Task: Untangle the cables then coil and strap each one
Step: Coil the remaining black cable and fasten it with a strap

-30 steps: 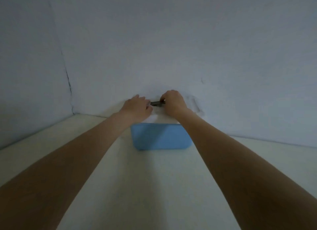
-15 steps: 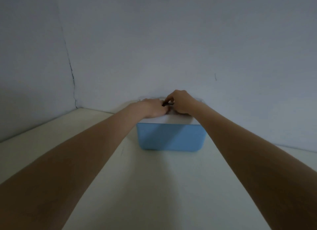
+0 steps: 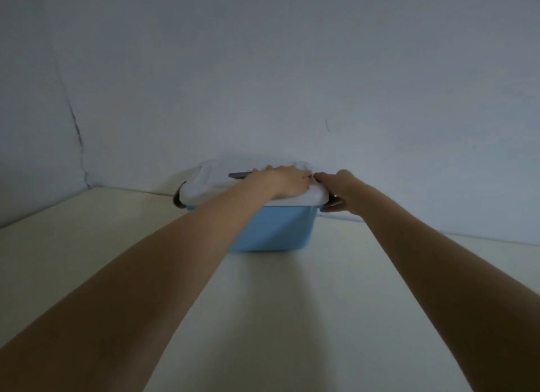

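Observation:
No cable shows in the head view. A blue storage box point(image 3: 274, 231) with a white lid point(image 3: 204, 184) stands against the wall. My left hand point(image 3: 282, 181) lies palm down on the lid and covers the right end of the dark lid handle point(image 3: 238, 175). My right hand point(image 3: 336, 191) is at the box's right end, fingers over the dark right latch point(image 3: 331, 200) and thumb under it. What is inside the box is hidden.
A dark left latch point(image 3: 177, 198) sits on the box's other end. The box rests on a pale tabletop point(image 3: 263, 318) that meets a grey wall point(image 3: 263, 70) behind and a wall corner point(image 3: 79, 146) at the left.
The view has moved closer to the box. My right hand left the lid handle and went to the right latch. My left hand slid right along the lid.

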Demonstrator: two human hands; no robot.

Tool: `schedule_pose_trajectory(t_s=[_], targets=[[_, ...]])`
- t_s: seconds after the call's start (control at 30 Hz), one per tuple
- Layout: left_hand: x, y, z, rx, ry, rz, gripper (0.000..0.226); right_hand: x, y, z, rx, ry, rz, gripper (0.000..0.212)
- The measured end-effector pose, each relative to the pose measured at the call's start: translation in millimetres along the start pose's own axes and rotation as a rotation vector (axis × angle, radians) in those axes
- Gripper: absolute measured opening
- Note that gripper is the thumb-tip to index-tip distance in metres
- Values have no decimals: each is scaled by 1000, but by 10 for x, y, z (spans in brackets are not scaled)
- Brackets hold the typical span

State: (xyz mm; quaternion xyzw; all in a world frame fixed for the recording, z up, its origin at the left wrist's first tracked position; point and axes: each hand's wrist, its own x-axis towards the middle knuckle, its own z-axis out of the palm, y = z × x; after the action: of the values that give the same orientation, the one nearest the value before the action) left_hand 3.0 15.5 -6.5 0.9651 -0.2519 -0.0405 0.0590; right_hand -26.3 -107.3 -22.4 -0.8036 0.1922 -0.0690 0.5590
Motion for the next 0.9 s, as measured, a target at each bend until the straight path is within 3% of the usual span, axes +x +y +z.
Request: schedule_pose_trajectory(t_s=[0.1, 0.4, 0.57, 0.8, 0.9], targets=[[-41, -15, 6, -13, -8, -33, 47, -18, 114, 26, 194, -24, 25, 25], [-52, 0, 37, -53, 35, -54, 47, -89, 51, 34, 79, -115, 5, 28], [-133, 43, 42, -55, 53, -126, 48, -107, -72, 153, -181, -16, -18, 22], [-157, 74, 50, -33, 69, -131, 43, -168, -159, 148, -573, 56, -104, 33], [-147, 60, 60, -49, 130, -80, 39, -214, -204, 147, -712, 93, -139, 21]])
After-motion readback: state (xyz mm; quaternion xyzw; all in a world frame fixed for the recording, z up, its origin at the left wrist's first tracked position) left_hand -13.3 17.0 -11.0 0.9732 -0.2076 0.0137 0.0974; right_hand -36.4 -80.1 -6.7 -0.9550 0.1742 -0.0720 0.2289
